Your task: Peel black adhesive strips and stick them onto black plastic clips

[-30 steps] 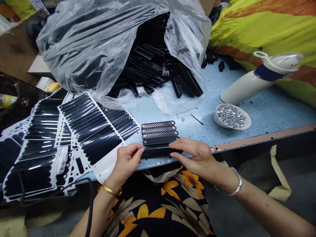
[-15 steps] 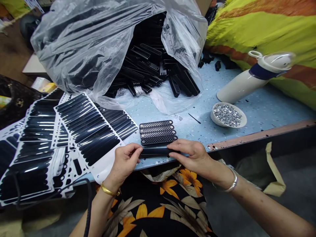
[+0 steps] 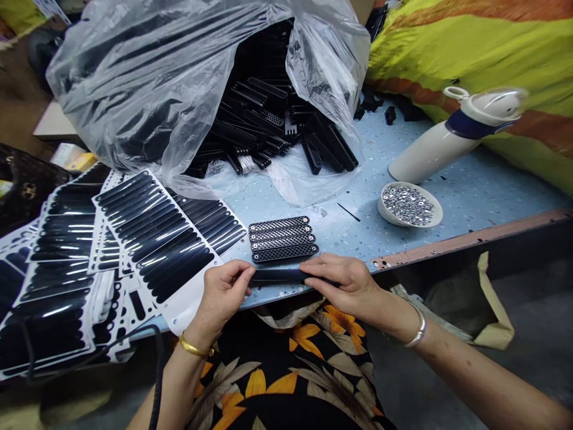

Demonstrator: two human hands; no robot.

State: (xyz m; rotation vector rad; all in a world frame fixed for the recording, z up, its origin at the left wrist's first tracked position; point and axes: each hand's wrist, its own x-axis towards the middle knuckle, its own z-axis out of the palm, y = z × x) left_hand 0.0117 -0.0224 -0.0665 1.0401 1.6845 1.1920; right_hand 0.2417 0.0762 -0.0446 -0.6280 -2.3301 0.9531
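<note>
A dark flat strip (image 3: 277, 275) lies level near the table's front edge, held at both ends. My left hand (image 3: 227, 289) pinches its left end between thumb and forefinger. At the right end, my right hand (image 3: 342, 279) has its fingers and thumb closed on the strip. Just beyond it, several black pieces with a crosshatched face and a silver dot at the ends form a neat block (image 3: 283, 239). Sheets of glossy black strips (image 3: 156, 233) on white backing lie left of my left hand.
A clear plastic bag (image 3: 147, 89) spills black parts (image 3: 268, 119) at the back. To the right are a bowl of small metal pieces (image 3: 409, 205), a white bottle (image 3: 430, 149) and a thin dark stick (image 3: 348, 212). A yellow-orange sack (image 3: 492, 54) stands behind.
The whole view has shifted slightly, so objects sit a little further left. Both hands keep their grip on the dark strip.
</note>
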